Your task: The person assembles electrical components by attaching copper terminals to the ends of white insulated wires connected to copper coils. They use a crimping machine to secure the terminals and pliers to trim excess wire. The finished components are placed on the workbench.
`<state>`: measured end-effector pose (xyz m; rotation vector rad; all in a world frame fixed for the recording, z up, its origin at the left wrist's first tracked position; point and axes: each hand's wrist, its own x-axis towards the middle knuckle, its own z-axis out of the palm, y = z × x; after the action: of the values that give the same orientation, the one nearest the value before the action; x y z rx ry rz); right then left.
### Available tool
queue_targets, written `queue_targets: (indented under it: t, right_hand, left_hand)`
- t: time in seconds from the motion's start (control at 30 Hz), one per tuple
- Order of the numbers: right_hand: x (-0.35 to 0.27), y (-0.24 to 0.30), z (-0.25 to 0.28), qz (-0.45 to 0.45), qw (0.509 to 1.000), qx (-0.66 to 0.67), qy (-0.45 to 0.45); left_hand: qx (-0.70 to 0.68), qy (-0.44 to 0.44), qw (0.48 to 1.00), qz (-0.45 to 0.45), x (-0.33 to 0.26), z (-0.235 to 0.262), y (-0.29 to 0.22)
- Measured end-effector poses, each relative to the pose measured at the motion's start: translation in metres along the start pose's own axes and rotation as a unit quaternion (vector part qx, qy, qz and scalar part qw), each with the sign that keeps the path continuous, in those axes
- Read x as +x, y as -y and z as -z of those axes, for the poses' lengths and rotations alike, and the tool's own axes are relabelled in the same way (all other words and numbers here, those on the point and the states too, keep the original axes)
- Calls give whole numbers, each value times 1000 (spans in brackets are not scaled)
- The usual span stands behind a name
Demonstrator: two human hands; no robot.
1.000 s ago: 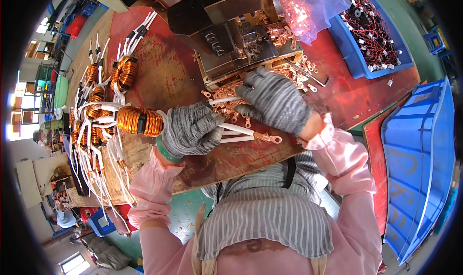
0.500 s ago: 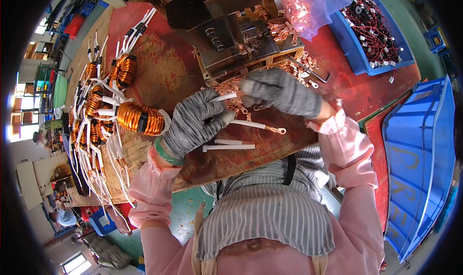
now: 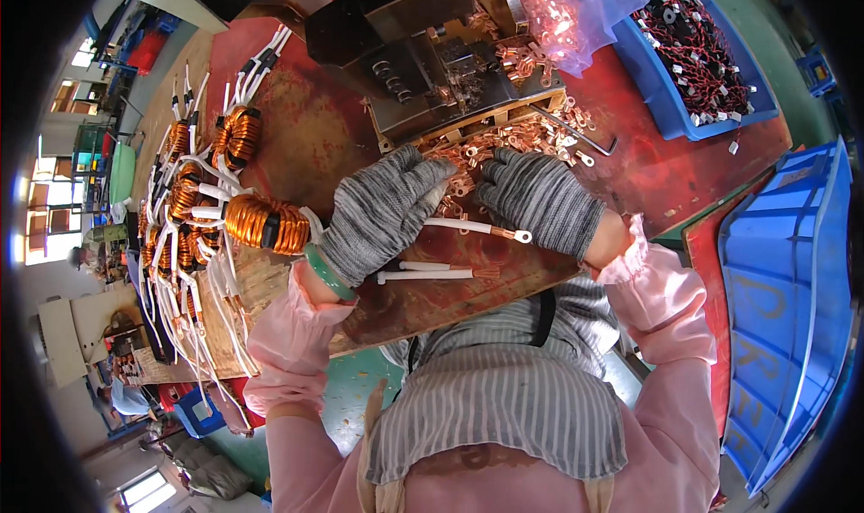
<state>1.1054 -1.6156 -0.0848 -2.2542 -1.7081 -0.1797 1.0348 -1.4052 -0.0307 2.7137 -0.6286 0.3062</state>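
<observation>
Worktable [image 3: 301, 99]: red paint observed, heavily worn; bare wood exposed at left. Copper-wound coils [image 3: 238, 139] with white leads are heaped along the left side. A dark metal machine [image 3: 423, 103] is seated toward the back. Copper lugs [image 3: 517, 137] are strewn before it, an L-shaped key [image 3: 569, 129] laid among them. A blue bin [image 3: 648, 81] is placed at back right. Near the front edge, two white wire ends [image 3: 423, 275] are laid side by side, bare copper strands exposed.
</observation>
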Motion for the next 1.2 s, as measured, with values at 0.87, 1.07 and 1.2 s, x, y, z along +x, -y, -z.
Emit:
queue_targets:
  t: [0.87,1.07,1.2]
  right_hand:
    - [16,17,21,-313,584,714,-226]
    - [20,23,22,-328,587,707,-220]
    - [21,24,20,-327,576,715,-222]
  left_hand:
    - [-324,-18,942,84,0,4,14]
    - [-271,-40,960,59,2,1,11]
    - [-248,-34,967,55,2,-1,11]
